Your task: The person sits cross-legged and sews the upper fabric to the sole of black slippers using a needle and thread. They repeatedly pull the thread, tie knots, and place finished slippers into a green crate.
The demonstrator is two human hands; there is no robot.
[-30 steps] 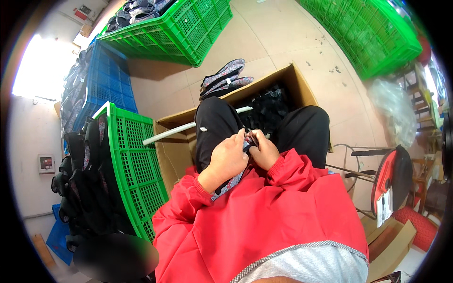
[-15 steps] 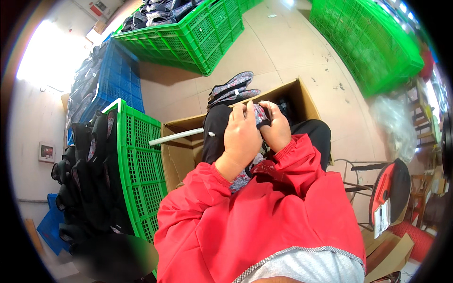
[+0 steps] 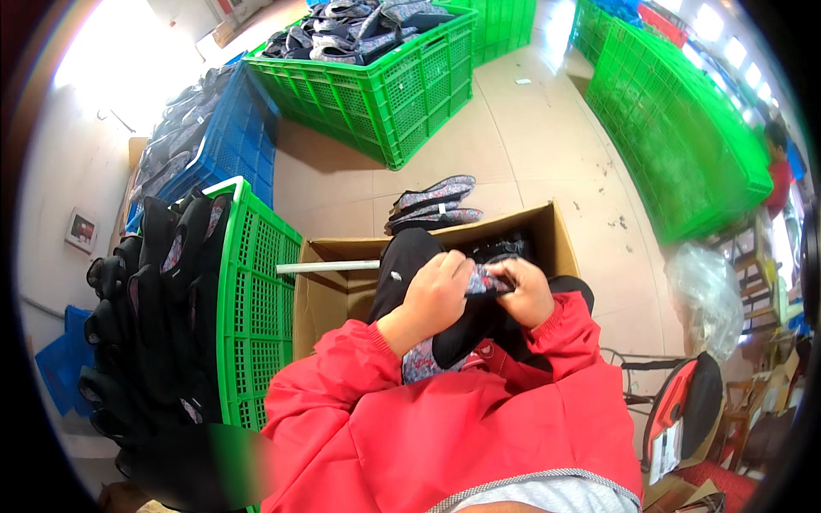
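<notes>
Over my lap, my left hand (image 3: 434,295) and my right hand (image 3: 526,292) grip a floral cloth shoe (image 3: 485,280) with dark trim, fingers closed on either side of it. Most of the shoe is hidden by the fingers. Below the left wrist, more floral fabric (image 3: 419,362) lies on my lap; whether it belongs to the same shoe I cannot tell. My knees are over an open cardboard box (image 3: 318,301), which holds something dark and shiny (image 3: 500,249). Just beyond the box, several floral shoes (image 3: 436,205) with black edges are stacked on the floor.
A green crate (image 3: 261,308) of black shoes (image 3: 158,308) stands at my left, with a white rod (image 3: 329,267) between it and my knee. Farther off are a blue crate (image 3: 231,128) and a green crate (image 3: 376,103) of shoes. At right are another green crate (image 3: 676,137), plastic wrap (image 3: 705,291) and a round stool (image 3: 693,406).
My hands have drawn slightly apart, the right one moving rightward, and more of the floral shoe shows between them. The whole view has shifted a little.
</notes>
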